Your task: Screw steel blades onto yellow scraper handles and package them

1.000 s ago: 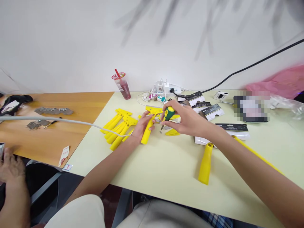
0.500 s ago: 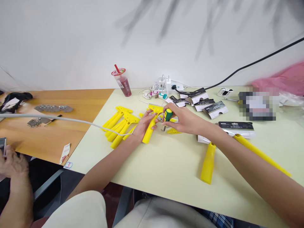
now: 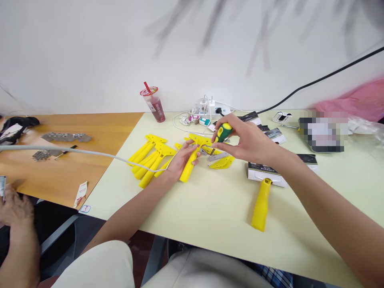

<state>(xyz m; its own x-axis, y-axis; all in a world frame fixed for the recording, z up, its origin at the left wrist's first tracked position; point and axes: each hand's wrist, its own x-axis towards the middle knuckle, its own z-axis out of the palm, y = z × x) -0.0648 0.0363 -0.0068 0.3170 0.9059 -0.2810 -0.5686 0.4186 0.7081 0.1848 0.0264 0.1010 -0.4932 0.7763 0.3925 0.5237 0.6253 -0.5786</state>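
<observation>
Pale table (image 3: 210, 208): cup (image 3: 156, 100) w/ red straw (image 3: 147, 86), prob. juice (image 3: 158, 111); R hand (image 3: 246, 138) grips screwdriver (image 3: 223, 132), L hand (image 3: 181, 162) holds yellow scraper (image 3: 188, 170).

My right grip (image 3: 249, 140) holds a screwdriver (image 3: 223, 132) with a glossy green-and-yellow plastic handle, and my left grip (image 3: 181, 162) holds a yellow plastic scraper (image 3: 188, 170) with a smooth, faintly shiny surface. Just below the screwdriver lies a dull grey metal blade (image 3: 216, 156); right of the screwdriver sits smooth white card packaging (image 3: 264, 174). Beneath the screwdriver, the tabletop (image 3: 210, 224) has a matt, pale laminate finish.
</observation>
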